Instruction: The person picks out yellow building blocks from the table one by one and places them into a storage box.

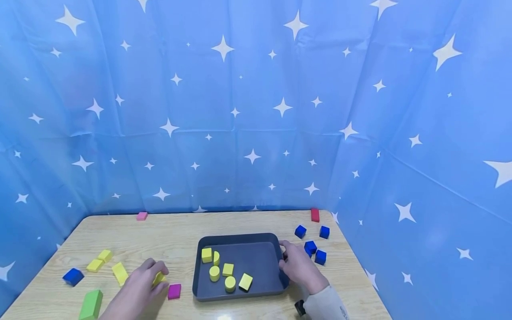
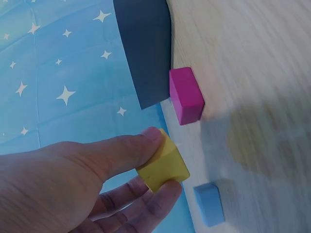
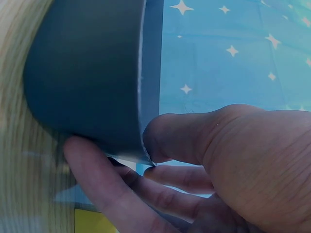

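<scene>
My left hand (image 1: pixel 138 284) pinches a yellow block (image 2: pixel 165 167) between thumb and fingertips; in the left wrist view it is held above the wooden table. A magenta block (image 1: pixel 174 291) lies just right of that hand. The dark grey tray (image 1: pixel 240 295) stands mid-table with several yellow pieces in it, among them a cube (image 1: pixel 206 255) and a cylinder (image 1: pixel 214 273). At the tray's right side, my right hand (image 1: pixel 302 268) grips the wall, thumb at the rim and fingers along the outside, as the right wrist view shows.
Left on the table lie several yellow blocks (image 1: pixel 95 265), a blue block (image 1: pixel 73 277) and a green block (image 1: pixel 91 304). Several blue cubes (image 1: pixel 310 247) sit right of the tray. Near the back edge are a pink block (image 1: pixel 142 216) and a red block (image 1: pixel 315 215). A starry blue curtain (image 1: pixel 240 133) hangs behind.
</scene>
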The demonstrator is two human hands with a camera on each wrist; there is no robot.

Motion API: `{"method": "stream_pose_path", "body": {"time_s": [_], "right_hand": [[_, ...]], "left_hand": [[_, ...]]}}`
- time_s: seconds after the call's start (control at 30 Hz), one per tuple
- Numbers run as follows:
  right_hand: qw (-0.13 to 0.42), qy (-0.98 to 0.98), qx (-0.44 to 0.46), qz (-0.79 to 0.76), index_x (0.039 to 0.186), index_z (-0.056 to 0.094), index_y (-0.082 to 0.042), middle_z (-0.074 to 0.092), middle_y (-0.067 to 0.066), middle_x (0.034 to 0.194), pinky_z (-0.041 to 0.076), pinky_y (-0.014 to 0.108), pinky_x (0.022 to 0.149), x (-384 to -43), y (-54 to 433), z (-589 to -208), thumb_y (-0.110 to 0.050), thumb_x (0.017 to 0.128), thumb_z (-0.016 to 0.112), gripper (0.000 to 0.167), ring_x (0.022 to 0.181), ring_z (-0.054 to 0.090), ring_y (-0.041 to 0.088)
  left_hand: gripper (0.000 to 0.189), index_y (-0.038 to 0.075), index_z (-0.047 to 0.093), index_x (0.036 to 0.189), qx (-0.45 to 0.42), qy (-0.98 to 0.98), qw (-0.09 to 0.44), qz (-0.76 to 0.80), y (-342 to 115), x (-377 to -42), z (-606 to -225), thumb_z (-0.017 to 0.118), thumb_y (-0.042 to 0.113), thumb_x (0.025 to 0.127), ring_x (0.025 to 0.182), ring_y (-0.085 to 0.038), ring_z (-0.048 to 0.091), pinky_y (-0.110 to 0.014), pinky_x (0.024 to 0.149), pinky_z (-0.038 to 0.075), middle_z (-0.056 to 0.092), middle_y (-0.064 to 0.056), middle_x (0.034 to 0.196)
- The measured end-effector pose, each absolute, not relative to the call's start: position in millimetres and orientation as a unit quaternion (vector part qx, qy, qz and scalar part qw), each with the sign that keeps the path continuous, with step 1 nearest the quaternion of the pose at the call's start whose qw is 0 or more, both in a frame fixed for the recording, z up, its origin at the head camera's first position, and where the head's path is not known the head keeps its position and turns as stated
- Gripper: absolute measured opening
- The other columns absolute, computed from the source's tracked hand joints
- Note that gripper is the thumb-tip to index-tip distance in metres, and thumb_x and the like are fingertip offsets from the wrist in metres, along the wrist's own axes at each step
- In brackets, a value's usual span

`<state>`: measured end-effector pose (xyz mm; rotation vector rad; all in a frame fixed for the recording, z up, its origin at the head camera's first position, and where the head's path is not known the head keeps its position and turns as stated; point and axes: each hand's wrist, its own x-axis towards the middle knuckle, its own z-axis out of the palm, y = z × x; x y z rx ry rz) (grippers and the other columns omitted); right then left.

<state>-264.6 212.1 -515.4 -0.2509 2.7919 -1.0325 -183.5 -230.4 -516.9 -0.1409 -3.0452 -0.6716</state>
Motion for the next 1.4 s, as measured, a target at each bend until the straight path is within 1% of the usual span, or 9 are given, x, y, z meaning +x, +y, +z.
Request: {"method": "stream_pose_path", "body": {"time_s": [0.13,0.2,0.5,0.73,0.97,1.1,1.4], "right_hand": [[0.072,0.933,-0.085,-0.342,0.164,0.059,0.002,0.081,0.02,0.116,0.063,0.036,0.067,-265,212,-515,0.004,0.105,0.076,0.061,0.082,0.071,0.022],[0.071,0.933,-0.084,-0.341,0.164,0.059,0.002,0.081,0.02,0.116,0.063,0.036,0.067,-264,212,-514,0.004,0.105,0.076,0.061,0.082,0.071,0.022],[0.073,0.933,-0.083,-0.342,0.164,0.059,0.002,0.081,0.02,0.116,0.064,0.037,0.067,-262,210,-511,0.004,0.106,0.077,0.061,0.081,0.071,0.022],[0.079,0.932,-0.082,-0.345,0.164,0.059,0.003,0.08,0.02,0.116,0.062,0.036,0.065,-263,210,-512,0.004,0.106,0.076,0.061,0.082,0.071,0.022],[0.087,0.93,-0.078,-0.349,0.165,0.058,0.003,0.079,0.019,0.115,0.061,0.036,0.062,-264,210,-513,0.004,0.106,0.075,0.061,0.08,0.071,0.022],[0.089,0.929,-0.076,-0.352,0.166,0.057,0.002,0.078,0.019,0.114,0.06,0.036,0.061,-264,211,-513,0.005,0.106,0.075,0.062,0.078,0.071,0.022],[0.096,0.927,-0.067,-0.356,0.167,0.057,0.002,0.078,0.019,0.115,0.061,0.037,0.06,-265,211,-514,0.003,0.107,0.075,0.062,0.078,0.072,0.022]], "left_hand": [[0.021,0.017,0.078,0.111,-0.052,-0.975,0.022,-0.214,-225,-185,-513,0.094,0.012,0.098,0.079,-0.012,0.052,-0.025,0.067,0.052,0.063,0.003,0.101],[0.021,0.017,0.078,0.111,-0.055,-0.975,0.028,-0.214,-222,-186,-511,0.094,0.012,0.098,0.079,-0.011,0.053,-0.025,0.067,0.052,0.064,0.003,0.102],[0.022,0.017,0.078,0.112,-0.069,-0.974,0.063,-0.205,-213,-187,-506,0.094,0.011,0.098,0.082,-0.008,0.057,-0.026,0.07,0.058,0.068,0.003,0.105],[0.021,0.017,0.08,0.112,-0.066,-0.973,0.069,-0.21,-205,-190,-498,0.094,0.01,0.098,0.087,-0.009,0.064,-0.03,0.078,0.066,0.07,0.001,0.108],[0.023,0.018,0.081,0.111,-0.086,-0.969,0.098,-0.208,-197,-188,-494,0.096,0.01,0.096,0.085,-0.007,0.063,-0.023,0.074,0.064,0.072,0.002,0.11],[0.024,0.018,0.081,0.111,-0.102,-0.965,0.118,-0.212,-195,-187,-493,0.096,0.009,0.095,0.083,-0.006,0.064,-0.021,0.074,0.064,0.072,0.003,0.11],[0.022,0.02,0.081,0.112,-0.097,-0.968,0.098,-0.211,-182,-192,-487,0.096,0.013,0.097,0.085,-0.007,0.062,-0.021,0.075,0.063,0.071,0.004,0.108]]}}
